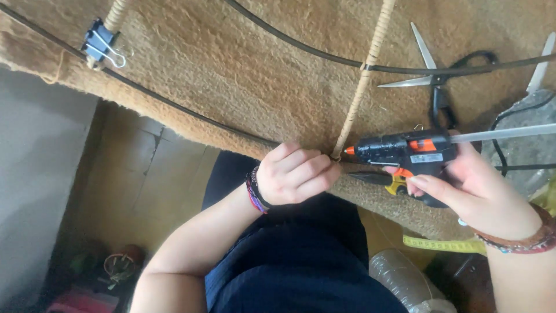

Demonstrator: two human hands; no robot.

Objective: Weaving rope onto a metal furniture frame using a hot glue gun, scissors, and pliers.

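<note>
A black glue gun with a small white rectangular label, gripped in the right hand, points its orange nozzle at a wrapped cane rod pinched by the clenched left hand.

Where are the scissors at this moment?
Head view, upper right: the scissors lie open on the brown mat, just above the glue gun.

Left hand closed around black wire at foot of wrapped rod. Right hand gripping black glue gun, orange nozzle just beside the joint. Scissors open on brown mat. Binder clip at upper left. Yellow tape measure below right wrist.
</note>
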